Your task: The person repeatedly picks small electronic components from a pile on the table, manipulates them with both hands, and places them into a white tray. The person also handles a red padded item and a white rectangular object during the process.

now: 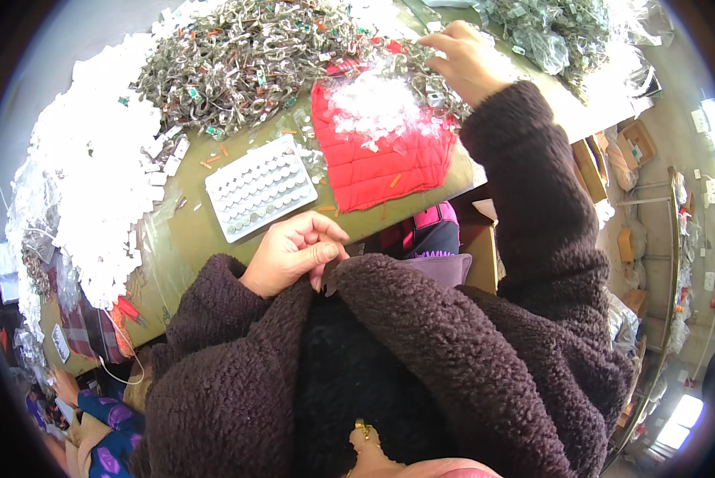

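dark-brown fleece coat [222, 406] (curly pile) | seemingly black top [357, 374] | gold pendant [362, 425]

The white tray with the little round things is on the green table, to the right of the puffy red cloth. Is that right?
Not quite: the white tray with the little round things is on the green table, but to the left of the puffy red cloth. The head view shows it.

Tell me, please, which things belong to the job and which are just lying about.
Apparently in use: by the right hand, tangled pile, red cloth, plastic bits; by the left hand, white tray.

Lying about, probably: white heap, plastic bags, brown box.
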`<state>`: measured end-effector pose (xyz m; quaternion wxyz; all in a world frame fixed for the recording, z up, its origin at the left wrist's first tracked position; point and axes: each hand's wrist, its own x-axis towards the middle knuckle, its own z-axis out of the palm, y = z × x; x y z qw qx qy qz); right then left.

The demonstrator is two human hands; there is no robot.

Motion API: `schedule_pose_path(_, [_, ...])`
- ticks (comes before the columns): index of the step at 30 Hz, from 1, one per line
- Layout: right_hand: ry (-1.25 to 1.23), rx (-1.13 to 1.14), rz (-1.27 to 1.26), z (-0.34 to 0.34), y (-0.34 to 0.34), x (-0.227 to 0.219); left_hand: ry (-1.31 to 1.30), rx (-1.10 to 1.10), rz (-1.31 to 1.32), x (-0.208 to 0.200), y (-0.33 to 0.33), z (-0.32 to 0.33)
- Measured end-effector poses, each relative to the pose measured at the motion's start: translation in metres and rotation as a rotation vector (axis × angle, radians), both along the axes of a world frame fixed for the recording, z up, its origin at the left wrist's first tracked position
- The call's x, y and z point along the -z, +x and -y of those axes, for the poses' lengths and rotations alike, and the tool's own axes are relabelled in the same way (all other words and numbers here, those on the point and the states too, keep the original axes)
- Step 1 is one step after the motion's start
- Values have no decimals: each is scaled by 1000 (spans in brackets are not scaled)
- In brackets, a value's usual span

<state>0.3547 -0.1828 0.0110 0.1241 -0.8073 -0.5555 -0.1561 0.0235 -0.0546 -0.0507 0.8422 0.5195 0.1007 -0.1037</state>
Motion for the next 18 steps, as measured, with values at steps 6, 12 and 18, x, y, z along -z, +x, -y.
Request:
schedule_pose_path(6, [-162,-287,354,-38,19,-23,-31,6,2,6,0,-5])
schedule_pose_path(12, [140,3,-711,-39,-16,-59,-59,-25,30,11,-2,-4])
schedule_pose_path(18, [526,-93,-893,-55,-32,-77,-95,-20,62,9,-2,-3])
